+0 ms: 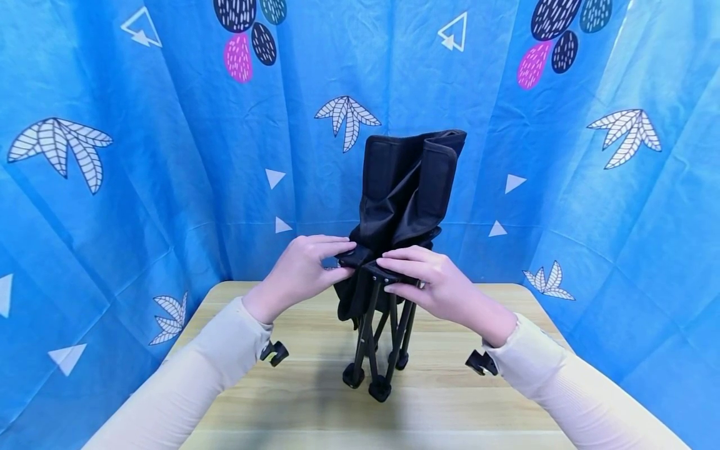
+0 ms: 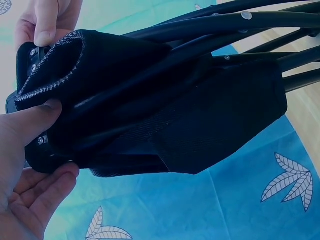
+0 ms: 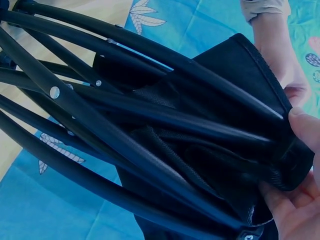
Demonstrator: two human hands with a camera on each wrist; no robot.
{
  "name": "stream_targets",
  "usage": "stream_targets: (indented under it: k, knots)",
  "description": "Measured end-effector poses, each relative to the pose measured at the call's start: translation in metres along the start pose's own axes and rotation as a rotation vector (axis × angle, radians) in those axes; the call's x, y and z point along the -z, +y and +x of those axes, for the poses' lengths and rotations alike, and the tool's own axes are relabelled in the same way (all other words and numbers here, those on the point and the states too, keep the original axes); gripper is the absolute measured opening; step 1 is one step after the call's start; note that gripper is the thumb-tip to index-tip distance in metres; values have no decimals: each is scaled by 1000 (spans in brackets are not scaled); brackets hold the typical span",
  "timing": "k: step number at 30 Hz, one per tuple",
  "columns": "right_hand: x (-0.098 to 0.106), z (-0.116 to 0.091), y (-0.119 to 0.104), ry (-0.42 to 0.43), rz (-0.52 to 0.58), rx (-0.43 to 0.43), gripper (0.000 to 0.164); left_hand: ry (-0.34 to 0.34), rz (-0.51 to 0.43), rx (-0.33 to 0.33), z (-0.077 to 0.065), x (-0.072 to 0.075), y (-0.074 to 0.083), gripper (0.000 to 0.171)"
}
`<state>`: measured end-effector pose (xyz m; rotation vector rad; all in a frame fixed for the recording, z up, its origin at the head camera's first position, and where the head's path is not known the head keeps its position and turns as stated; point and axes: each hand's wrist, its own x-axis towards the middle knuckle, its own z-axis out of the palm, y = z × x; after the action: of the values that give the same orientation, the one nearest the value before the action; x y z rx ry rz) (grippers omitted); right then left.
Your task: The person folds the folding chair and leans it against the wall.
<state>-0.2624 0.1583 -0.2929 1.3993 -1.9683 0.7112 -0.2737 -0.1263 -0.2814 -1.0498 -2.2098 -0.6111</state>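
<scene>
A folded black camping chair (image 1: 388, 206) stands upright on the wooden table, its fabric back rising above the bunched frame. My left hand (image 1: 306, 269) grips a front corner of the chair's armrest part between thumb and fingers, on the left side. On the right, my right hand (image 1: 430, 278) pinches the other corner, fingers on top and thumb beneath. Dark metal legs (image 3: 125, 100) run crossed and close together down to black plastic feet (image 1: 380, 389). In the left wrist view, a fabric pocket with a pale stitched edge (image 2: 75, 65) lies between the two hands.
The light wooden table (image 1: 270, 400) bears the chair near its middle. Blue patterned curtains (image 1: 169, 187) hang behind and at both sides. Small black devices, one a wrist clip (image 1: 274, 353), are strapped at both sleeves.
</scene>
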Motion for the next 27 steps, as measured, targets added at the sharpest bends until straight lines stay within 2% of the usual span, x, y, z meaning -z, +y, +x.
stream_targets:
  k: [4,9,15,21,27]
  knots:
    - [1,1,-2,8,-26,6,50,3,4,6,0,-1,1,41]
    - [2,1,-6,15,-82,-1,50,3,-34,13,0,-2,-2,40]
    - [4,0,-10,31,-145,-15,51,-38,-95,36,0,1,-6,41]
    - [8,1,-14,49,-219,-25,52,-85,-83,72,2,5,-5,43]
    - [7,4,-19,35,-280,-93,50,-106,-58,85,3,8,-9,42]
